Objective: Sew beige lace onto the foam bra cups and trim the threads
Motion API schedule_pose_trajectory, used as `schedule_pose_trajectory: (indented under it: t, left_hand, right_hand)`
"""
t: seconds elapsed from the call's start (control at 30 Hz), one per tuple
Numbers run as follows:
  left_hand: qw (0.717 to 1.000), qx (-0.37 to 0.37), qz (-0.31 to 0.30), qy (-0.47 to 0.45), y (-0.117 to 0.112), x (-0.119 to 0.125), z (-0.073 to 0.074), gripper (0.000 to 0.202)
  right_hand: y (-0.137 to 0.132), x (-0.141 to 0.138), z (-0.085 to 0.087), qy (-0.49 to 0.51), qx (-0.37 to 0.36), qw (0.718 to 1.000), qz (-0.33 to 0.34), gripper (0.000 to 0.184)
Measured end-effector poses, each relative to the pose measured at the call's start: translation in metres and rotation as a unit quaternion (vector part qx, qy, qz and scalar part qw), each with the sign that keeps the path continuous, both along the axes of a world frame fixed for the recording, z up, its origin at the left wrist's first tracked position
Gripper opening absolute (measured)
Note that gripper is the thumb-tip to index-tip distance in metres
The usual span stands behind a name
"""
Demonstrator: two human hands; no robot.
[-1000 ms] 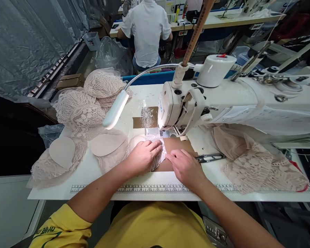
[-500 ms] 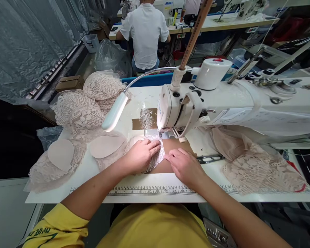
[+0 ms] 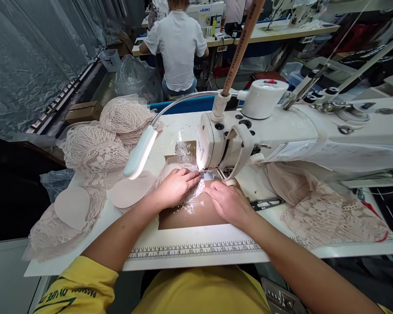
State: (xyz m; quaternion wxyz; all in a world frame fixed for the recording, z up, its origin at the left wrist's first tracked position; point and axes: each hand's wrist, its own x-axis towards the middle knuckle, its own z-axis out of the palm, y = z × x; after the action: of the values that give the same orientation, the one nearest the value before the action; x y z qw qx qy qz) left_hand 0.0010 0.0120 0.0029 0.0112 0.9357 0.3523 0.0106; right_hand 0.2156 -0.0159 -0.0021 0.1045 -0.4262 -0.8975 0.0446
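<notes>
My left hand (image 3: 175,187) lies flat on a pale lace piece (image 3: 196,192), fingers stretched toward the needle of the white sewing machine (image 3: 222,139). My right hand (image 3: 229,201) rests beside it on the right, fingers flat and pressing the lace edge just in front of the presser foot. Under the lace lies a brown taped patch (image 3: 196,214) on the white table (image 3: 196,253). Both hands touch the lace; neither grips it.
Stacked lace cups (image 3: 108,135) and foam pads (image 3: 72,207) fill the table's left. More lace fabric (image 3: 327,213) lies at the right under the machine arm. Black snips (image 3: 267,203) sit right of my right hand. A gooseneck lamp (image 3: 139,152) hangs over the left. A person in a white shirt (image 3: 177,43) sits ahead.
Both hands have slid forward with the lace toward the needle, uncovering more of the brown patch in front. The view has shifted a little.
</notes>
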Motion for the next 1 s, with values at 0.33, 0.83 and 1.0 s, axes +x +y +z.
schedule_pose_trajectory:
  t: [0.33, 0.83, 1.0]
  left_hand:
    - [0.997, 0.011, -0.030, -0.074, -0.014, -0.001, -0.009, 0.038]
    - [0.994, -0.006, 0.001, -0.108, 0.012, -0.006, -0.013, 0.040]
    - [0.995, -0.002, 0.012, -0.101, 0.013, -0.006, -0.013, 0.040]
  right_hand:
    - [0.001, 0.001, -0.007, 0.040, 0.050, 0.998, 0.008, 0.032]
    - [0.008, 0.001, -0.017, 0.037, 0.041, 0.998, -0.030, 0.040]
    - [0.010, 0.002, -0.018, 0.043, 0.004, 0.999, -0.026, 0.045]
